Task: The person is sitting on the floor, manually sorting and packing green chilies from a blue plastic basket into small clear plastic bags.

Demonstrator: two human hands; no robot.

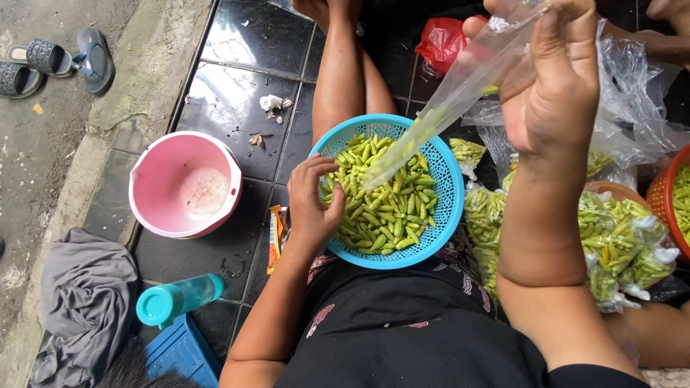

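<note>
A blue plastic basket (451, 208) rests on my lap, full of small green chilli peppers (392, 208). My left hand (314, 202) lies on the peppers at the basket's left rim, fingers curled over some of them. My right hand (550, 79) is raised at the upper right and pinches a long clear plastic bag (460, 90). The bag hangs slanting down over the basket and a few green peppers show inside it.
A pink bucket (154, 183) stands on the dark tiles to the left. A teal bottle (178, 298) lies by a blue crate (183, 352) and a grey cloth (83, 302). Filled bags of peppers (618, 241) pile at right beside an orange basket (658, 194). Sandals (54, 61) sit top left.
</note>
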